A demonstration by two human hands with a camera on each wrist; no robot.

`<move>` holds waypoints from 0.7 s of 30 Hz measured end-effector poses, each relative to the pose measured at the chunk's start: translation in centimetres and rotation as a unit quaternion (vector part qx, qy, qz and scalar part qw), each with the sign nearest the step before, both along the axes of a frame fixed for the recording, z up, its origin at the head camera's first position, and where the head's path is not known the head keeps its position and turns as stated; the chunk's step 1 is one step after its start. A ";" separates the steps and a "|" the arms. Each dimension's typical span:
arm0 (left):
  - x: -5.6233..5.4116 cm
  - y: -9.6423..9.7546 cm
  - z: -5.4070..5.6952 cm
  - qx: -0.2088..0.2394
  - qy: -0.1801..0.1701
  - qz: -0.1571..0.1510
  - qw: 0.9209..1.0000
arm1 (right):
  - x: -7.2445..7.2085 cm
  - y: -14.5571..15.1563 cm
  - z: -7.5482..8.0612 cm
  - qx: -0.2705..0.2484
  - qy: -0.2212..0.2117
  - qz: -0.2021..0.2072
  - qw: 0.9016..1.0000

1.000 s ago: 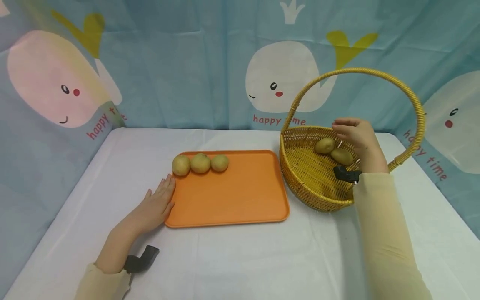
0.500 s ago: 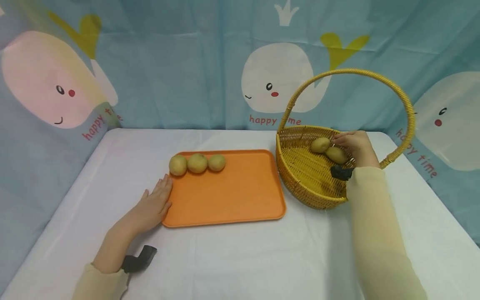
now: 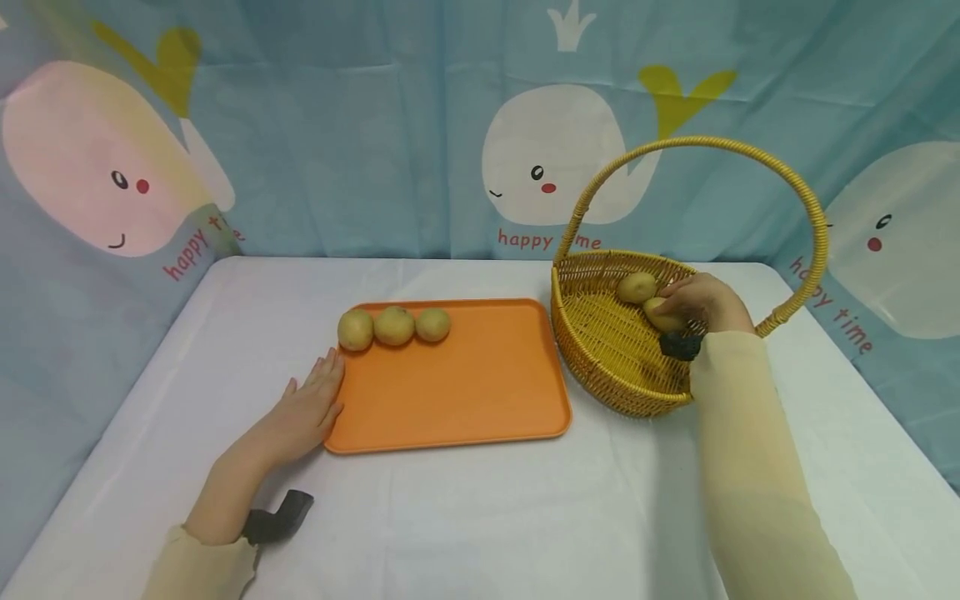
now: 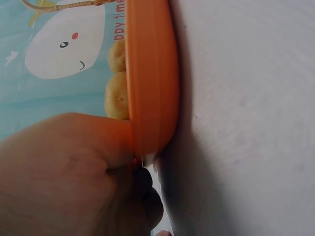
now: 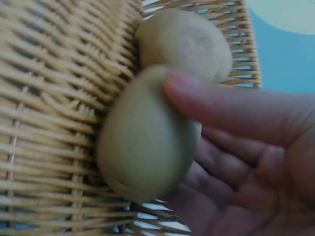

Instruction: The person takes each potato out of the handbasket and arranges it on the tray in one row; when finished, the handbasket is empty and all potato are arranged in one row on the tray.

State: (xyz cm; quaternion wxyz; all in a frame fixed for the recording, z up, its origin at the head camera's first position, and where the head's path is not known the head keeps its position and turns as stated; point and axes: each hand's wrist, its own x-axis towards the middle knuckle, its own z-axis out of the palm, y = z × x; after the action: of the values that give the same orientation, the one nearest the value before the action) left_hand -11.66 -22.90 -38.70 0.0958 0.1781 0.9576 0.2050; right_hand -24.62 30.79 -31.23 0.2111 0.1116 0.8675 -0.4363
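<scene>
In the basket [image 3: 600, 367], my right hand [image 3: 708, 300] holds a potato [image 3: 663, 317]. The right wrist view shows its thumb pressed on that potato [image 5: 147, 137], with the other fingers partly hidden behind it. A second potato [image 3: 637, 287] lies against it by the basket wall. My left hand [image 3: 300, 417] rests at the left edge of the orange tray [image 3: 450, 392], fingers straight in the head view. From the left wrist, that hand [image 4: 74, 167] touches the tray's rim [image 4: 152, 83]. Three potatoes [image 3: 394, 326] sit in a row at the tray's far left corner.
The basket's tall arched handle [image 3: 720, 142] rises over its bowl, right of the tray. A white cloth [image 3: 480, 517] covers the table. Behind stands a blue curtain [image 3: 360, 150] with printed whales.
My right hand has come down into the basket and taken hold of the nearer potato. My left hand has stayed at the tray's edge. The head view has shifted slightly.
</scene>
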 end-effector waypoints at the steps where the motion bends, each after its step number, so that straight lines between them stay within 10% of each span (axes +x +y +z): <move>1: 0.0 0.0 0.0 0.000 0.000 0.001 1.000 | 0.0 0.0 0.0 0.000 -0.004 0.008 1.000; 21: 0.0 -0.1 -0.2 0.012 0.000 0.001 1.000 | 0.0 0.0 0.5 -0.051 -0.037 0.039 0.997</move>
State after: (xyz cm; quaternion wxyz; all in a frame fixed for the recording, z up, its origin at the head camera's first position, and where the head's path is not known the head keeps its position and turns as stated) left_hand -11.66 -23.05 -38.91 0.0936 0.1785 0.9552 0.2166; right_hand -24.59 30.81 -30.78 0.2652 0.0831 0.8394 -0.4672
